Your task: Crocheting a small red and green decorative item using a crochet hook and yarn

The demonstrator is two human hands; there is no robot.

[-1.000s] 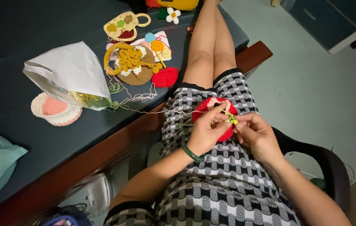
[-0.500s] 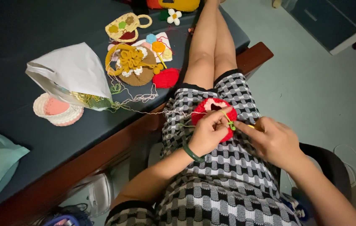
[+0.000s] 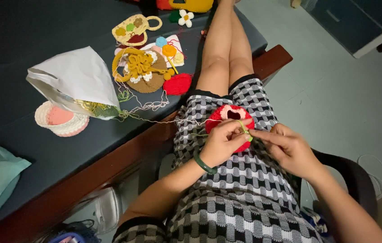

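On the dark table to my left sit one pink-and-cream crocheted basket (image 3: pixel 61 119), one white bag (image 3: pixel 76 83) and one brown-and-yellow crocheted piece (image 3: pixel 140 69). My left hand (image 3: pixel 220 144) pinches the one red crocheted round (image 3: pixel 229 118) lying on my lap, and my right hand (image 3: pixel 290 150) pinches green yarn (image 3: pixel 244 128) against it.

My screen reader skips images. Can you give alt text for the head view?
Both hands, left and right, work a red crochet piece on the person's lap, with green yarn between the fingers. Beside them, a dark table holds crocheted items and a white bag.
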